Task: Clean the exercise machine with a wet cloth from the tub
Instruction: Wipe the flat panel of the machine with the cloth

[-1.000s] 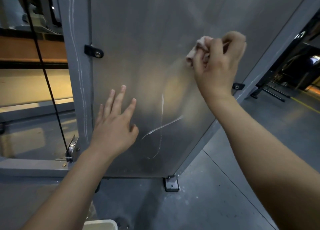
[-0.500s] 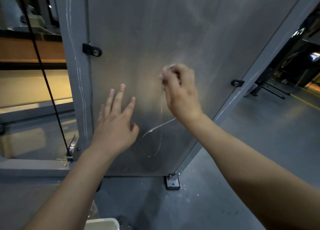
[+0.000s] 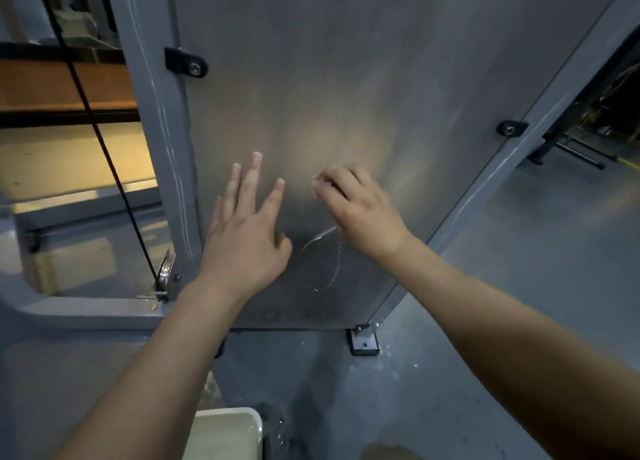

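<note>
Brushed grey metal forms the broad panel (image 3: 311,106) of the exercise machine (image 3: 433,44), and both hands are set against its lower half. The left hand (image 3: 242,238) is laid flat on the panel, its fingers straight and spread, with nothing held in it. The right hand (image 3: 356,210) is placed just beside it, knuckles up and fingers curled under. A small pale edge of the cloth (image 3: 316,179) is seen at the fingertips, while the rest is hidden beneath the hand and blurred. The cloth is pressed against the panel near its middle. Thin wet streaks (image 3: 320,236) are traced on the metal just below the right hand, with a dotted line of droplets beneath them. The panel is framed by painted grey posts (image 3: 162,148); one black bracket (image 3: 187,63) is bolted at its left edge and another (image 3: 512,128) at its right. A black cable (image 3: 103,148) is run down to a small pulley (image 3: 164,272) at the foot of the left post. On the grey floor (image 3: 519,251), at the bottom edge of the view, a corner of the pale tub (image 3: 225,432) is seen, well apart from the cloth.
</note>
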Available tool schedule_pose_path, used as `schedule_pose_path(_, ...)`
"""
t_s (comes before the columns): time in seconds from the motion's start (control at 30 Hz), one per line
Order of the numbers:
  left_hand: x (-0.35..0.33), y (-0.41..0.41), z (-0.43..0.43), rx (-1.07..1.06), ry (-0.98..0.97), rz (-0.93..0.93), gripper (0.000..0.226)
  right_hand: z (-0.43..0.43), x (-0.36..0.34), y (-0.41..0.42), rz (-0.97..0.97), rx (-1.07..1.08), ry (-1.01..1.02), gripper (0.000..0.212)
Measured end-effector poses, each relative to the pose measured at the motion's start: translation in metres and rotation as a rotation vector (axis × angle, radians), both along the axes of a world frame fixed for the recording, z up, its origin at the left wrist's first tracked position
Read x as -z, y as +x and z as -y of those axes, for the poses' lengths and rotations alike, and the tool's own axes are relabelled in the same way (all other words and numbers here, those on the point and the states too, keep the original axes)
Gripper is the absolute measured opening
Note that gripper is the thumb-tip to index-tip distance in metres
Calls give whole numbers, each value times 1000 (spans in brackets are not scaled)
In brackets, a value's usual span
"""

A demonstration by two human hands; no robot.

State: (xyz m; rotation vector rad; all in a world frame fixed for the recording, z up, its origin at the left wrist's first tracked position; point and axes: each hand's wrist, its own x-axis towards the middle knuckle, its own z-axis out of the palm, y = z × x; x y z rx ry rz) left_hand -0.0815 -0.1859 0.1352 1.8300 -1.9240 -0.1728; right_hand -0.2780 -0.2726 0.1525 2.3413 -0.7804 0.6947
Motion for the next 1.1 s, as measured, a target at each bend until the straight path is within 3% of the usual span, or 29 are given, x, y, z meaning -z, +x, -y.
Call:
schedule_pose_path(0.07,2,-4,1,0,-8,-21,84,1,-16,-10,98,-10,-43,24)
schedule_pose_path(0.17,5,-11,1,-13,-9,-39,86,1,-15,-7,478,60,-53,24)
schedule_pose_path(0.23,7,-16,1,-7,-1,-42,88,-6,13,2,422,89,-31,28)
schedule_pose_path(0.33,11,-18,2,2,-2,-30,89,-9,40,-12,60,50,54,33)
schedule_pose_path(0.37,12,-18,2,0,-2,-24,89,-6,35,-20,48,42,72,33)
schedule_pose_path(0.53,18,-17,3,-4,-7,3,92,-8,12,-13,682,120,31,28)
schedule_pose_path(0.6,22,-18,5,0,-10,18,92,-11,23,8,626,122,60,28)
schedule_pose_path(0.77,32,-26,6,-9,-16,44,95,-4,36,-1,145,36,66,26)
schedule_pose_path(0.83,32,-26,6,-12,-11,55,95,-5,39,-29,212,82,91,28)
schedule_pose_path(0.93,33,-19,6,-3,-8,94,93,-8,59,-69,488,176,137,23)
schedule_pose_path(1.1,39,-17,6,-2,1,108,92,-8,69,-27,681,263,149,22)
